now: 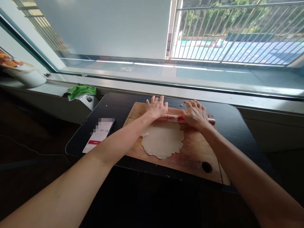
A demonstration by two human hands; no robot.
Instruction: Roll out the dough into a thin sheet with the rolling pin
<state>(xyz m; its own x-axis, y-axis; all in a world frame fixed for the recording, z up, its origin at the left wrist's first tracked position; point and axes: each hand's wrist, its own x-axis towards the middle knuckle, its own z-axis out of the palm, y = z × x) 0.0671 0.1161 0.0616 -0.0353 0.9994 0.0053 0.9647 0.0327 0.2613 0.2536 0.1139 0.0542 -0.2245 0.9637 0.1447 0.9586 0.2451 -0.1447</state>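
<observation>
A flat, ragged-edged sheet of dough [162, 142] lies on a wooden cutting board [192, 155]. Across its far edge rests a rolling pin [175, 118] with a red and white label. My left hand [157, 107] presses on the pin's left part, fingers stretched forward and spread. On the right part of the pin lies my right hand [196, 113], its palm down and its fingers extended. Both palms hide portions of the pin; its right end sticks out past my right hand.
The board sits on a dark table [237, 136] with rounded corners. A phone [99, 134] showing a timer lies left of the board. Beyond are a green cloth [82, 91], a white pot [28, 75] on the ledge, and a large window with railings outside.
</observation>
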